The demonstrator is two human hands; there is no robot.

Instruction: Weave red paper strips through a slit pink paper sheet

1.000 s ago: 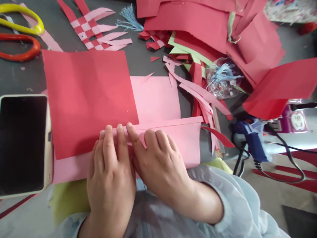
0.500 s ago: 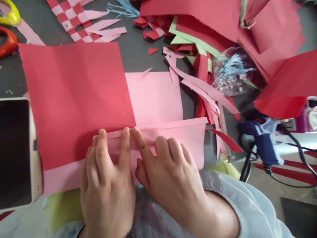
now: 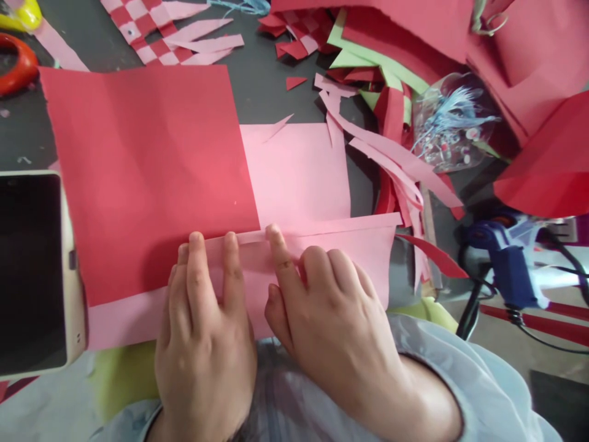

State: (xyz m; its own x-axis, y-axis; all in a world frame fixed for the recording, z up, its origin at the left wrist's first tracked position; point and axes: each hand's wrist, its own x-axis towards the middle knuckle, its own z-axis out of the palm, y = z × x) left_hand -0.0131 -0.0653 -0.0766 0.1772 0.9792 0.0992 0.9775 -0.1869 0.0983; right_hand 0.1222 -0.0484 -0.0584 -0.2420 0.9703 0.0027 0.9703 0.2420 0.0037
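Note:
A pink paper sheet [image 3: 299, 178] lies on the dark table with its near part folded over. My left hand [image 3: 205, 331] lies flat on the folded flap, fingers stretched out and pressing beside the fold. My right hand [image 3: 322, 313] rests next to it, index finger extended along the crease and the other fingers curled on the pink flap. A red paper sheet [image 3: 147, 172] lies on the left part of the pink sheet, its near edge just beyond my left fingertips.
A phone [image 3: 34, 270] lies at the left edge. Red and yellow scissor handles [image 3: 16, 61] sit far left. A woven red-pink strip piece [image 3: 161, 37], paper scraps [image 3: 391, 153], a clear bag of bits [image 3: 453, 132] and a blue glue gun [image 3: 506, 264] crowd the back and right.
My right index finger has slid right along the crease, away from my left hand. The left hand stays pressing on the flap. The view has shifted slightly.

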